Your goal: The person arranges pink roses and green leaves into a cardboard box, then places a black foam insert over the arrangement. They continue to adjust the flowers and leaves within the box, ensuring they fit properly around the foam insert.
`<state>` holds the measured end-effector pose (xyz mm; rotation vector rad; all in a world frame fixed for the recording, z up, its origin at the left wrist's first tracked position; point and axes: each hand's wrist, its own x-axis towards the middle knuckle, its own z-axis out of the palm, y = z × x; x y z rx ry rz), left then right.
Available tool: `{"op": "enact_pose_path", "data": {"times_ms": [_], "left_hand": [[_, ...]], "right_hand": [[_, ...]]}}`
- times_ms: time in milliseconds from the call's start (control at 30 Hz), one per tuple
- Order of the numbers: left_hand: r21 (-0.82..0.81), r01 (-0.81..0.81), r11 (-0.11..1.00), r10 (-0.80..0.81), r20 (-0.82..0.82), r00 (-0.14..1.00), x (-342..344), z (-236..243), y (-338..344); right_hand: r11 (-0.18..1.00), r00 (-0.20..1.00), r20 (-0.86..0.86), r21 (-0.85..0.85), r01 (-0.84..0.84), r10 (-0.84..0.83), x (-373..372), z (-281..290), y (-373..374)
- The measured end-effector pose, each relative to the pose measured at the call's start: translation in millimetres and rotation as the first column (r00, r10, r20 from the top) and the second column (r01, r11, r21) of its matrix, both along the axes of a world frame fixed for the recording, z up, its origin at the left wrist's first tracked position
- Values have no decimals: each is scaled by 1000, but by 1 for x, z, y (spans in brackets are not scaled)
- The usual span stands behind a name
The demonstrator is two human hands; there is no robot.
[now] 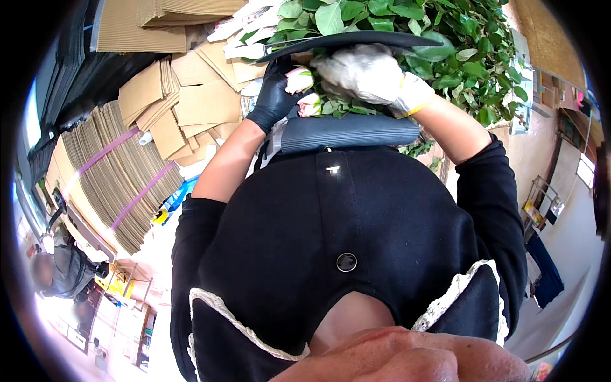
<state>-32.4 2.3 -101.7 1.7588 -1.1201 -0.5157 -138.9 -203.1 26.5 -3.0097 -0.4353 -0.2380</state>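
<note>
Two pale pink rosebuds point(304, 92) sit upper centre of the frame, just above a grey ribbed ledge point(347, 132). The black-gloved left hand point(275, 92) curls its fingers round the upper bud; the white-gloved right hand point(372, 76) lies closed over the green leafy stems point(347, 107). Best to grip stems, not petals, keeping heads level.

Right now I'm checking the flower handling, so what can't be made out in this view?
- Rose stems: hidden in the head view under the right hand and the leaves.
- Left hand fingertips: lost behind the pale rosebuds, so its grip is unclear.
- The bench below: blocked by the person's own black garment.
- Bystander, lower left: blurred, at the rim.
</note>
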Motion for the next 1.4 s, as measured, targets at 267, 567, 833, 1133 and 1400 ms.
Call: {"op": "enact_pose_path", "data": {"times_ms": [267, 567, 833, 1133, 1400], "left_hand": [[19, 10, 1000, -12, 109, 994, -2, -24, 4], [306, -176, 936, -71, 652, 755, -12, 19, 0], [224, 7, 975, -138, 573, 808, 3, 15, -3], [58, 77, 995, -92, 353, 931, 14, 4, -14], [-18, -407, 913, 405, -63, 912, -4, 24, 45]], "right_hand": [[993, 984, 176, -119, -7, 28, 1, -24, -6], [972, 983, 158, -228, -61, 98, 13, -68, -9], [984, 999, 10, -171, -43, 45, 3, -62, -13], [731, 697, -235, -316, 605, -678, -117, 48, -164], [925, 948, -311, 335, 177, -69, -64, 126, -30]]}}
